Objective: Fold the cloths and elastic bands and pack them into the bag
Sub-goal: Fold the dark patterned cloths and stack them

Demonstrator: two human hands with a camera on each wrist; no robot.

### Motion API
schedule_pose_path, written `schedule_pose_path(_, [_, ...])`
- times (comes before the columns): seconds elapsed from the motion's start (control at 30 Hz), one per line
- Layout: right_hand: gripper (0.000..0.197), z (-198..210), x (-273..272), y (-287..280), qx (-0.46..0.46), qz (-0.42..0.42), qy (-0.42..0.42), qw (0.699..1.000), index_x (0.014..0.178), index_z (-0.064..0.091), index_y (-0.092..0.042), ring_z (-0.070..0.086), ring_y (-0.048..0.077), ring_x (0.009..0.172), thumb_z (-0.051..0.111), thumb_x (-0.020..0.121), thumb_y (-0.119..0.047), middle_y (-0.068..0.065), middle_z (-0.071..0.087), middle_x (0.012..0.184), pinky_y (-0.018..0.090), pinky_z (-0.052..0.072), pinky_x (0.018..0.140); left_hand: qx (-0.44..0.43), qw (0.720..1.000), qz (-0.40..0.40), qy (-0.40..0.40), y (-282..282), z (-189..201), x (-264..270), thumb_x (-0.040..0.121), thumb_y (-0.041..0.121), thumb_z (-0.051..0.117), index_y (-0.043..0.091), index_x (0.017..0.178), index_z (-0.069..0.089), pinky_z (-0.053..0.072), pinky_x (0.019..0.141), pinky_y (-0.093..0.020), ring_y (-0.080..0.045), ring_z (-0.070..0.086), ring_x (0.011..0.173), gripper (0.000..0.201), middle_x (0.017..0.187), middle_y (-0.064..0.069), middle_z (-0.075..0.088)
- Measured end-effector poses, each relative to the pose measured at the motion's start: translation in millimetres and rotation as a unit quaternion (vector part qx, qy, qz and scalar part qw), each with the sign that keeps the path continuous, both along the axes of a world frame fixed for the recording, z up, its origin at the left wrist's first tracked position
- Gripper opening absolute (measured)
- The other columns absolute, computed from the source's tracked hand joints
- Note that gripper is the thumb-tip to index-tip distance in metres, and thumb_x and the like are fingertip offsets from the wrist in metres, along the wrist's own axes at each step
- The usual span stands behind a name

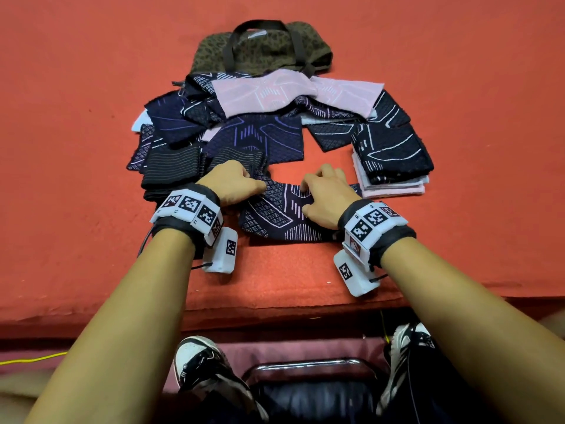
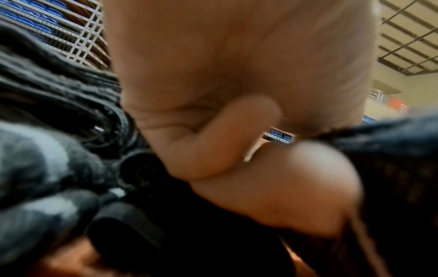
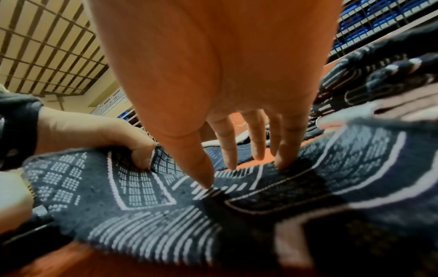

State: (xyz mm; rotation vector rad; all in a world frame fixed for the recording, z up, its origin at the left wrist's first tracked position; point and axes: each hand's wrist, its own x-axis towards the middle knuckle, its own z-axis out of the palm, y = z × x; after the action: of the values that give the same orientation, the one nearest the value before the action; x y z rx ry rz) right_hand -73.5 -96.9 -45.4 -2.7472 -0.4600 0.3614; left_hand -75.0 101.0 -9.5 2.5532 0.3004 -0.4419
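Your left hand [image 1: 234, 182] grips the left end of the dark patterned cloth [image 1: 275, 215], fingers curled round a bunched fold of it; the right wrist view confirms the left fingers [image 3: 140, 159] tucked under a raised edge of the fabric. Your right hand [image 1: 325, 198] lies on top of the same cloth with fingers extended and spread, the fingertips [image 3: 206, 180] pressing the fabric down near its middle, nothing clasped. The cloth lies flat on the red table [image 1: 91, 148] just at the near edge, directly beneath and between both hands; its right end runs under your right palm toward the folded stack [image 1: 394, 175] of dark and pink cloths, which sits just beside your right hand. A pile of dark ribbed bands [image 1: 171, 169] rests just beside your left hand, touching the wrist side. Beyond the hands, unfolded dark and pink cloths [image 1: 275, 99] lie heaped and overlapping. The brown patterned bag [image 1: 266, 50] sits behind that heap, well apart from both hands, its dark handles [image 1: 260, 26] standing up. The left wrist view is blurred; it shows only curled fingers against dark fabric.
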Motion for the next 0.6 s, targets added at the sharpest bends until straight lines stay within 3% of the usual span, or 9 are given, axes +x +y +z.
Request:
schedule_pose_path(0.13, [0.028, 3, 0, 2, 0.022, 0.021, 0.014, 0.999, 0.113, 0.061, -0.017, 0.053, 0.026, 0.104, 0.061, 0.085, -0.017, 0.006, 0.052, 0.114, 0.037, 0.048, 0.09, -0.026, 1.0, 0.003, -0.005, -7, -1, -2, 0.084, 0.035, 0.064, 0.02, 0.055, 0.038, 0.034, 0.05, -0.025, -0.02, 0.044, 0.05, 0.043, 0.053, -0.001, 0.047])
schedule_pose_path(0.2, [0.025, 2, -4, 5, 0.009, 0.05, 0.015, 0.999, 0.109, 0.063, -0.016, 0.058, 0.026, 0.099, 0.06, 0.084, -0.018, 0.005, 0.06, 0.108, 0.037, 0.05, 0.086, -0.07, 0.998, 0.006, 0.003, -13, -3, -4, 0.086, 0.03, 0.062, 0.017, 0.054, 0.042, 0.036, 0.043, -0.021, -0.02, 0.047, 0.042, 0.04, 0.047, -0.005, 0.053])
schedule_pose_path(0.3, [0.028, 4, -6, 7, -0.001, 0.063, 0.02, 0.998, 0.113, 0.059, -0.013, 0.059, 0.028, 0.097, 0.057, 0.086, -0.02, 0.008, 0.063, 0.105, 0.038, 0.051, 0.084, -0.162, 0.987, -0.009, 0.015, -26, -4, -6, 0.091, 0.023, 0.056, 0.009, 0.061, 0.054, 0.041, 0.039, -0.021, -0.024, 0.057, 0.043, 0.033, 0.049, -0.013, 0.062])
schedule_pose_path(0.43, [0.025, 15, 3, -1, 0.056, -0.003, 0.029, 0.998, 0.116, 0.055, -0.015, 0.059, 0.031, 0.093, 0.046, 0.093, -0.019, 0.012, 0.064, 0.106, 0.034, 0.048, 0.078, -0.234, 0.972, -0.027, 0.003, -44, -10, -5, 0.098, 0.027, 0.053, 0.009, 0.068, 0.051, 0.039, 0.04, -0.019, -0.017, 0.059, 0.043, 0.034, 0.058, -0.01, 0.066])
schedule_pose_path(0.6, [0.023, 21, 10, -14, 0.071, -0.048, 0.021, 0.996, 0.111, 0.057, -0.013, 0.058, 0.03, 0.099, 0.04, 0.099, -0.023, 0.012, 0.065, 0.109, 0.032, 0.038, 0.074, -0.227, 0.972, -0.055, -0.016, -57, -22, -2, 0.099, 0.032, 0.053, 0.015, 0.064, 0.046, 0.034, 0.039, -0.019, -0.011, 0.05, 0.039, 0.039, 0.06, -0.005, 0.063])
